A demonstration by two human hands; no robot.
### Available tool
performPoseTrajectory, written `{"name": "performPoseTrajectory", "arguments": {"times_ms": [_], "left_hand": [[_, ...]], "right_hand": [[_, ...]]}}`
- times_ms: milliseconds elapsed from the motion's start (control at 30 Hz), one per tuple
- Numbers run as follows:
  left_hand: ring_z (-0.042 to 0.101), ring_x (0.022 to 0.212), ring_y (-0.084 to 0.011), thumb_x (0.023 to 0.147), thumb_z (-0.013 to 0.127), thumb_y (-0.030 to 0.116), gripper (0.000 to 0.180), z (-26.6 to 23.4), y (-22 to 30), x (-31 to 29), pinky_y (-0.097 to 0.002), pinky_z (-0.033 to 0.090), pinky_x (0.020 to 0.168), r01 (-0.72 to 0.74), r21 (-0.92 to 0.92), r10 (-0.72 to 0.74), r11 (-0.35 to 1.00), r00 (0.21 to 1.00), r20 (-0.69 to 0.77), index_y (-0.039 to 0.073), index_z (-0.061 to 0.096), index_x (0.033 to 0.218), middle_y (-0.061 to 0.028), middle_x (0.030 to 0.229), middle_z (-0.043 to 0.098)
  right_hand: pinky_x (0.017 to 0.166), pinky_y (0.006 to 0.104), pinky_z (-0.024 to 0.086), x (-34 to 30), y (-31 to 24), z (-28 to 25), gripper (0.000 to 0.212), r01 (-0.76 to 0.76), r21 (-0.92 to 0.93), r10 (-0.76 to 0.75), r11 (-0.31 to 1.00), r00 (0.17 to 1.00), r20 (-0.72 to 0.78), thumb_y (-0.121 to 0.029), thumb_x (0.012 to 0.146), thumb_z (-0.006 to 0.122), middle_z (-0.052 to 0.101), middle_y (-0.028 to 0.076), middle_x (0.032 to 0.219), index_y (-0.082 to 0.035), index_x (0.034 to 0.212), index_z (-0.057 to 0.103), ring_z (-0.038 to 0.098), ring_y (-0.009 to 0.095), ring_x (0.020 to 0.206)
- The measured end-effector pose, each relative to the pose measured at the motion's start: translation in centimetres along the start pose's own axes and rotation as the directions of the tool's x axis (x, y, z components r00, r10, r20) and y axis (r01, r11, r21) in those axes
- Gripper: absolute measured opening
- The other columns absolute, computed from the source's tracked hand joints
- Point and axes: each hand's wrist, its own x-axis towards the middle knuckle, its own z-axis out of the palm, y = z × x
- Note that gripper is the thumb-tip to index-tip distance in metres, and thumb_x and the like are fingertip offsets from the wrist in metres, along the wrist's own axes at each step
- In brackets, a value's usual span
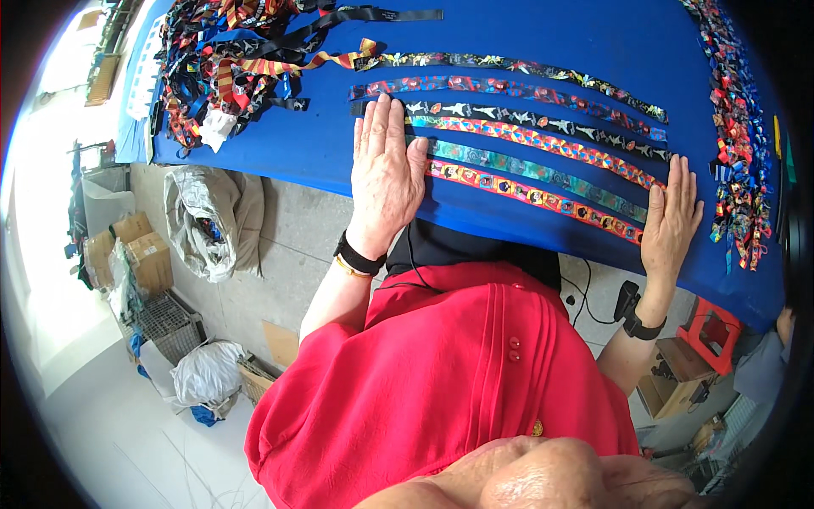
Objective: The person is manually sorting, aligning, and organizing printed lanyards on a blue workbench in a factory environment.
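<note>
Several printed fabric ribbons lie side by side on a blue-covered table [543, 25]. Flat over the left ends of the nearer ones rests my left hand [386, 174], its fingers stretched out. My right hand [672, 222], also flat, touches the right ends of the nearer ribbons. Closest to me is a red and yellow ribbon with dark figures [521, 189]. Beyond it come a teal ribbon [534, 172], a red, yellow and blue patterned ribbon [543, 142] and a black ribbon with white shapes [517, 116]. A red-and-blue ribbon [509, 88] and a dark floral ribbon [517, 65] lie farthest.
A tangled heap of ribbons [212, 76] covers the table's far left. Another long pile of ribbons [736, 144] runs along the right side. On the floor to the left stand a pale sack [208, 225] and cardboard boxes [146, 254]. An open carton [674, 382] sits below right.
</note>
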Motion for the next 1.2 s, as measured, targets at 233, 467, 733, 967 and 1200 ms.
{"name": "performPoseTrajectory", "arguments": {"times_ms": [233, 467, 733, 967, 1200], "left_hand": [[0.040, 0.143, -0.0406, 0.104, 0.054, 0.028, 0.045, -1.5, 1.2, 0.0, -0.0585, 0.021, 0.122, -0.030, 0.058, 0.031, 0.998, 1.000, -0.006, -0.002, 0.055, 0.137, -0.0238, 0.145, 0.049], [0.044, 0.139, -0.0397, 0.103, 0.055, 0.027, 0.038, -1.2, 1.4, 0.2, -0.0604, 0.018, 0.121, -0.014, 0.062, 0.014, 0.998, 1.000, 0.001, 0.000, 0.060, 0.130, -0.0199, 0.137, 0.056], [0.041, 0.141, -0.0392, 0.103, 0.053, 0.026, 0.040, -1.1, 1.6, 0.2, -0.0602, 0.017, 0.122, -0.016, 0.088, 0.016, 0.996, 1.000, 0.005, 0.001, 0.056, 0.135, -0.0202, 0.141, 0.052], [0.043, 0.140, -0.0395, 0.102, 0.054, 0.019, 0.035, -1.6, -0.4, -0.3, -0.0584, 0.019, 0.121, 0.056, 0.146, -0.048, 0.988, 0.997, -0.060, 0.002, 0.059, 0.132, -0.0215, 0.141, 0.052], [0.043, 0.140, -0.0400, 0.102, 0.054, 0.020, 0.035, -1.7, -0.6, 0.2, -0.0576, 0.022, 0.120, 0.096, 0.150, -0.091, 0.984, 0.995, -0.042, 0.004, 0.060, 0.134, -0.0218, 0.141, 0.053]], "right_hand": [[0.120, 0.0619, 0.020, 0.0, 0.0, 0.0, 0.056, 0.007, 0.025, -0.007, 1.000, 1.000, -0.016, -0.047, 0.110, 0.033, 0.038, 0.007, 0.163, -0.021, 0.160, 0.035, 0.032, 0.032, 0.152], [0.120, 0.0626, 0.020, -0.1, -0.1, 0.0, 0.055, 0.007, 0.016, -0.007, 1.000, 1.000, -0.029, -0.047, 0.110, 0.034, 0.039, 0.008, 0.162, -0.021, 0.158, 0.038, 0.033, 0.032, 0.151], [0.119, 0.0626, 0.021, -0.1, -0.1, 0.0, 0.055, 0.004, 0.027, -0.003, 1.000, 0.999, -0.035, -0.048, 0.110, 0.035, 0.040, 0.009, 0.161, -0.021, 0.158, 0.038, 0.033, 0.032, 0.151], [0.120, 0.0612, 0.021, -0.1, 0.1, 0.2, 0.055, -0.003, 0.064, 0.005, 0.998, 0.999, -0.046, -0.048, 0.110, 0.034, 0.040, 0.008, 0.161, -0.022, 0.158, 0.038, 0.033, 0.032, 0.151], [0.119, 0.0607, 0.023, -0.1, 0.0, 0.2, 0.055, -0.010, 0.051, 0.013, 0.999, 0.999, -0.050, -0.049, 0.109, 0.035, 0.041, 0.008, 0.161, -0.023, 0.158, 0.038, 0.034, 0.032, 0.151]]}}
